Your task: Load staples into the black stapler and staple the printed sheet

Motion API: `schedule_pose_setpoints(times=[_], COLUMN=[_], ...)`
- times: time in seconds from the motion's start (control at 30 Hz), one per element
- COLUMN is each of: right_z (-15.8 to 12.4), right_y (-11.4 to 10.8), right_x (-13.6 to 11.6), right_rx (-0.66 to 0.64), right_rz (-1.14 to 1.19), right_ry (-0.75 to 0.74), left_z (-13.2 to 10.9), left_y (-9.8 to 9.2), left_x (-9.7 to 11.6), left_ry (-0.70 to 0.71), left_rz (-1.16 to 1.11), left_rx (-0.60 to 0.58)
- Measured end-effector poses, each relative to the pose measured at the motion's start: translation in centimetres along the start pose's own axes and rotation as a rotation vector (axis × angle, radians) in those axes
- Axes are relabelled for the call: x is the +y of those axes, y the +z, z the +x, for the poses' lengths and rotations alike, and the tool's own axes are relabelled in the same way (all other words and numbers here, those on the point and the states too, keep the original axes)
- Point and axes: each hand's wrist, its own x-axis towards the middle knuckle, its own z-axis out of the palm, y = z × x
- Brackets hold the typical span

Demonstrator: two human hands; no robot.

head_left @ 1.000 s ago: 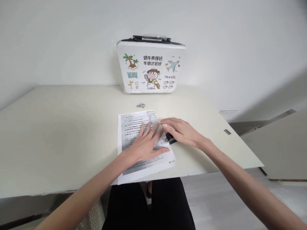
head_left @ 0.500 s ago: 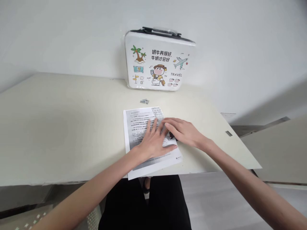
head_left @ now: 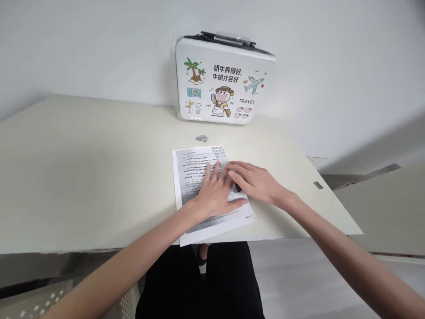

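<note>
A printed sheet of paper (head_left: 195, 177) lies on the table, its bottom left corner over the front edge. Flat on the sheet, fingers spread, my left hand (head_left: 214, 195) presses it down. My right hand (head_left: 257, 181) curls over the sheet's right edge, its fingertips touching my left fingers. Beneath the right palm is a small dark object (head_left: 237, 188), mostly hidden, which looks like a small stapler. Just beyond the sheet's top edge lie several short grey strips (head_left: 201, 138) that look like staples.
At the back, a white cartoon-printed case (head_left: 229, 97) with a black handle stands against the wall. The pale table (head_left: 83, 177) has a small dark rectangular slot or plate (head_left: 318, 185) near its right edge. My legs (head_left: 202, 283) are below the front edge.
The view has shifted slightly. Both hands keep nearly the same place on the sheet, and the dark object is a little more covered by my right hand.
</note>
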Motion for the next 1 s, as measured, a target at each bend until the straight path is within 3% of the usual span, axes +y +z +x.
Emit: schedule_pose_setpoints(times=[0.37, 0.87, 1.0], right_z=[0.2, 0.2, 0.5], right_y=[0.4, 1.2, 1.5], right_x=[-0.1, -0.7, -1.1], right_rx=[0.014, 0.027, 0.02], right_rz=[-0.073, -0.312, -0.371], right_ry=[0.009, -0.06, -0.07], left_z=[0.0, -0.5, -0.6], left_y=[0.1, 0.5, 0.5], left_x=[0.0, 0.0, 0.0], left_ry=[0.0, 0.027, 0.014], left_rz=[0.012, -0.009, -0.007], left_rx=[-0.004, 0.123, 0.111])
